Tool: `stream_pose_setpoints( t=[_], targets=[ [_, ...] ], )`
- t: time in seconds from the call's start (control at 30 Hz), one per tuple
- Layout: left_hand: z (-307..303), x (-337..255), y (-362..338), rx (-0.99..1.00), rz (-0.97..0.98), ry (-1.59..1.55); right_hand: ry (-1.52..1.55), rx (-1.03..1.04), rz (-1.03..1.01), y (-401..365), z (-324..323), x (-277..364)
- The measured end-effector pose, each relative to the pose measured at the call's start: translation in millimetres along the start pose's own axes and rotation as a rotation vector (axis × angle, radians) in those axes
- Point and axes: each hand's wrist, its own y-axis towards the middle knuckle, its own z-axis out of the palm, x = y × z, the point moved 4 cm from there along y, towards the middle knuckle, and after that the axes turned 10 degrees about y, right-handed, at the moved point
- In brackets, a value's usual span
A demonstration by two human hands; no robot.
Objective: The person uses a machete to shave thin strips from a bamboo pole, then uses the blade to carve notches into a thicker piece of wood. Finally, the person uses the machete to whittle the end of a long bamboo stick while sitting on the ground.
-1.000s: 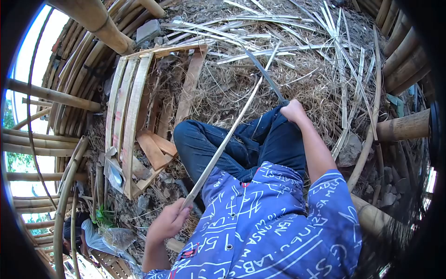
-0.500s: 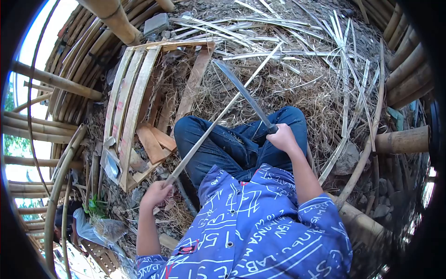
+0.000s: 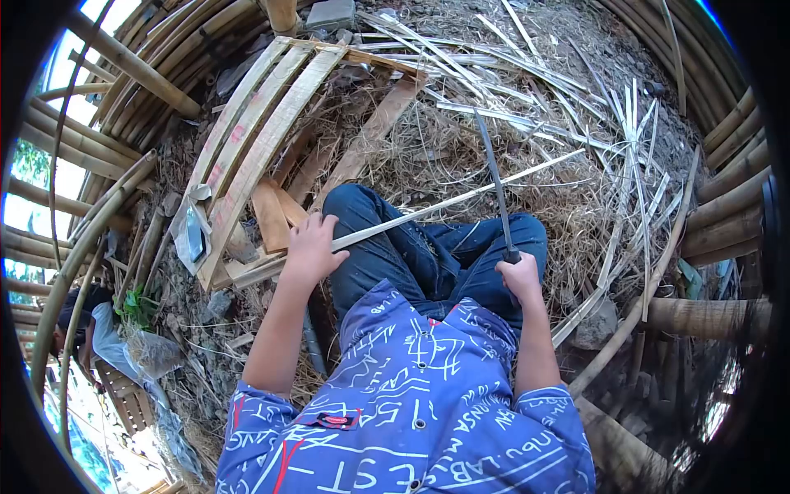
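My left hand (image 3: 309, 251) is closed around one end of a long pale bamboo strip (image 3: 420, 212). The strip runs across my jeans, over the lap, and rises toward the upper right. In my right hand (image 3: 522, 277) is the dark handle of a machete (image 3: 494, 177), held above my right knee. Its long blade points away from me, tip toward the pile of strips. Blade and strip cross in this view, a little beyond my knees. Fibre shavings (image 3: 559, 202) cover the ground in front of my crossed legs.
A slatted wooden crate (image 3: 255, 132) lies to the left, with short wood pieces (image 3: 270, 216) beside it. Split bamboo strips (image 3: 494, 70) spread beyond the shavings. Bamboo poles (image 3: 712, 317) stand around, a stone (image 3: 597, 325) lies right, and another person (image 3: 103, 329) is at far left.
My left hand has moved up and forward, and the strip now lies flatter, pointing further right. The machete has swung more upright, and my right hand is lower. The view has shifted slightly.
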Motion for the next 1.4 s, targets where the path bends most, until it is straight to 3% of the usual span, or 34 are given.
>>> stream_pose_setpoints(
  t=[0.07,0.13,0.43,0.6,0.7,0.77,0.87,0.9,1.03,1.1,1.23,1.33,1.4],
  targets=[
    [5.8,-5.5,6.9,0.02,0.03,-0.004,0.011,-0.013,0.019,-3.4,-2.2,-2.4],
    [14.4,-7.8,11.6,0.182,0.007,0.052,0.009,-0.013,0.024,-1.9,-2.0,-4.8],
    [28.5,3.1,8.4,0.133,-0.003,-0.214,-0.142,0.008,0.011,5.9,5.2,-16.2],
    [32.7,37.4,-2.5,0.163,-0.007,-0.182,-0.198,0.005,-0.01,-1.6,5.7,-2.0],
    [39.4,80.4,-14.2,0.193,-0.098,-0.216,-0.179,-0.005,-0.002,-1.9,3.0,-3.9],
    [39.9,109.6,-27.3,0.441,-0.28,0.013,-0.163,-0.01,-0.002,0.8,1.3,-8.4],
    [21.7,114.9,-42.9,0.481,-0.33,0.163,-0.115,-0.014,-0.002,6.5,0.0,-18.3],
    [13.0,105.7,-46.1,0.486,-0.339,0.161,-0.075,-0.013,0.033,6.5,-0.3,-17.2],
    [-4.6,16.9,-15.2,0.136,-0.047,-0.029,-0.016,-0.027,0.07,6.3,2.7,-17.4],
    [5.7,-27.7,3.2,-0.138,0.117,-0.038,-0.034,-0.044,0.037,3.0,2.3,-16.8],
    [21.9,-88.0,37.1,-0.073,0.203,-0.06,-0.052,-0.061,-0.06,-3.7,0.1,-14.6],
    [40.5,-101.3,58.5,-0.118,0.279,-0.022,-0.05,-0.07,-0.071,-6.9,-1.7,-12.3],
    [47.8,-102.5,63.1,-0.04,0.262,-0.199,-0.038,-0.078,-0.104,-11.0,-1.8,-8.7]
  ],
)
